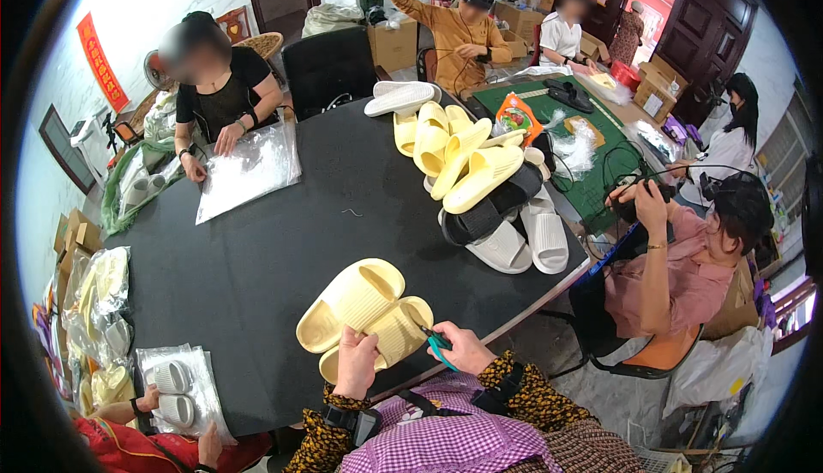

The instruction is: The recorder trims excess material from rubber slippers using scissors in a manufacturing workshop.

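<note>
Two pale yellow ribbed slide slippers lie side by side at the table's near edge. My left hand [354,363] grips the nearer slipper [396,333] by the strap edge, thumb on top. The farther slipper [356,297] touches it, just beyond my fingers. In my right hand [465,350] is a small pair of nippers [441,348] with teal handles. Their dark jaws point at the right side of the nearer slipper's strap, close to or touching it; I cannot tell which.
A pile of yellow slippers [459,152] and grey slippers [497,248] stands on the black table [257,276] at the right. Across from me a person handles clear bags [253,169]. At lower left another person's hands are at bagged grey slippers [177,396]. A person in pink sits right.
</note>
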The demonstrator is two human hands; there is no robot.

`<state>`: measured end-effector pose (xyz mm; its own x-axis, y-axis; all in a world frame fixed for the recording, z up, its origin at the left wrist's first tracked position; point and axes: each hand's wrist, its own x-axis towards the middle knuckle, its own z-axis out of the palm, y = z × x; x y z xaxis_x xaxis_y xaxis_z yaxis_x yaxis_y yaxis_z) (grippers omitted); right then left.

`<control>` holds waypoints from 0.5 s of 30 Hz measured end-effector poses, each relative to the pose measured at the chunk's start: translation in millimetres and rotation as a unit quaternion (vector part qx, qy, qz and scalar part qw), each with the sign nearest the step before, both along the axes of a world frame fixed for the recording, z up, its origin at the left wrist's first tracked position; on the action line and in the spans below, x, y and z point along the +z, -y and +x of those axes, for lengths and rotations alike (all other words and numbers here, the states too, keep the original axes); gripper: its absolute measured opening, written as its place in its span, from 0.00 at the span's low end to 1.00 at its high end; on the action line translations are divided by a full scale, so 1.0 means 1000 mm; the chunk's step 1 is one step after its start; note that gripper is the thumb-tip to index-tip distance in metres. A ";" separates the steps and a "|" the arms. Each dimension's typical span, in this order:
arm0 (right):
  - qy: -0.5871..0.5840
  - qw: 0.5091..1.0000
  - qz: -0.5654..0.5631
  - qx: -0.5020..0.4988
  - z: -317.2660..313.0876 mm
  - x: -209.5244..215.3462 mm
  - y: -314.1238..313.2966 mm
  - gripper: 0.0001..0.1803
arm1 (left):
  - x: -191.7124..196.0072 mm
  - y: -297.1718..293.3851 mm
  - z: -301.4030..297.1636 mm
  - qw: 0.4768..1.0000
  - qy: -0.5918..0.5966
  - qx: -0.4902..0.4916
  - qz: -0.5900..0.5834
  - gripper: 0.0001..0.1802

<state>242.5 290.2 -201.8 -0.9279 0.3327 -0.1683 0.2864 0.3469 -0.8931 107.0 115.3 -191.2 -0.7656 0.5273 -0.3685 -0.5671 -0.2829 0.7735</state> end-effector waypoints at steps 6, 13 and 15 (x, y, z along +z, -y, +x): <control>-0.013 0.999 0.035 -0.016 -0.007 0.009 -0.002 0.26 | 0.000 0.002 0.005 0.996 -0.031 -0.062 -0.060 0.22; -0.009 0.998 0.052 -0.025 -0.014 0.011 -0.005 0.26 | 0.010 -0.005 0.013 0.992 -0.042 -0.099 -0.069 0.16; -0.014 0.999 0.040 -0.031 -0.016 0.009 -0.007 0.25 | 0.013 -0.005 0.011 0.989 -0.050 -0.119 -0.076 0.16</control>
<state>226.8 296.7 -192.8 -0.9086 0.4019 -0.1136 0.2858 0.3999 -0.8709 118.5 120.3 -177.7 -0.6624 0.6415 -0.3869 -0.5230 -0.0262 0.8519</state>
